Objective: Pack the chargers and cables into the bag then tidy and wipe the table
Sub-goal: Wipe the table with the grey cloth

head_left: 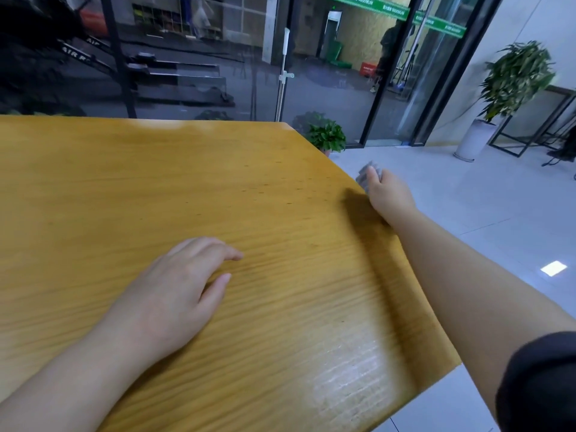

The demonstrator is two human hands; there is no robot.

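1. The right hand (385, 190) grips a crumpled grey wiping cloth (367, 174) at the far right edge of the yellow-orange wooden table (187, 182); overshooting could drop it
2. The left hand (174, 285) rests flat, fingers relaxed; leaning on it could smear the wiped wood

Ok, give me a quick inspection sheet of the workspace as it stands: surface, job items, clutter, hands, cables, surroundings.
Surface: wooden table, bare across the visible top, glare patch near the right front corner.
Job's things: grey cloth at the table's right edge; no chargers or bag in view.
Clutter: nothing seen.
Hands: left hand resting on the table, fingers relaxed; right hand holds the cloth at the right edge.
Cables: nothing seen.
Surroundings: glass wall and doors behind the table, small potted plant by the far corner, tall plant in a white pot to the right, tiled floor.
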